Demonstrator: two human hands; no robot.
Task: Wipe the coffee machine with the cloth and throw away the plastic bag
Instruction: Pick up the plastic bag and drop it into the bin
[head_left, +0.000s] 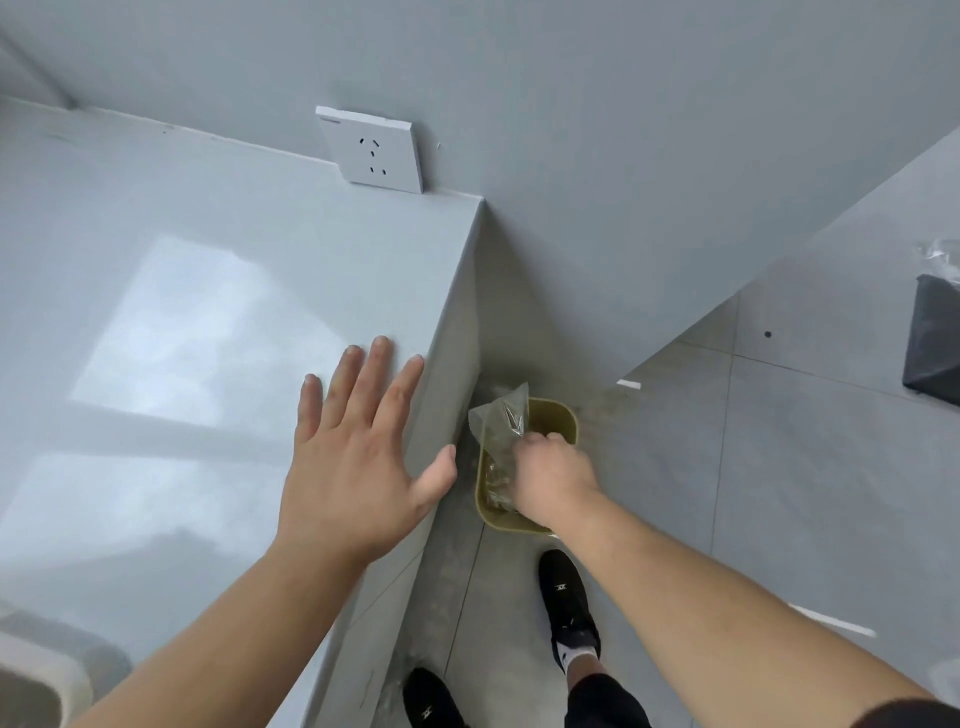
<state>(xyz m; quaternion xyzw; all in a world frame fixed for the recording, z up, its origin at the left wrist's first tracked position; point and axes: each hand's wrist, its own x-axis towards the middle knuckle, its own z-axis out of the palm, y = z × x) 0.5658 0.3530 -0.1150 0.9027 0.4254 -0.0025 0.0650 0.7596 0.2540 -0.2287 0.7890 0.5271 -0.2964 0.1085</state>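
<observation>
My right hand (550, 475) is closed on a clear, crumpled plastic bag (500, 422) and holds it inside the mouth of a small olive-green bin (563, 415) on the floor, beside the counter's end. My left hand (358, 457) rests flat with fingers spread on the grey countertop (182, 312), right at its right edge. The coffee machine and the cloth are out of sight.
A white wall socket (374, 150) sits at the back of the counter. A black bag (935, 343) lies on the floor at far right. My black shoes (569, 608) stand on grey tiles just behind the bin. A pale object (31, 680) shows at bottom left.
</observation>
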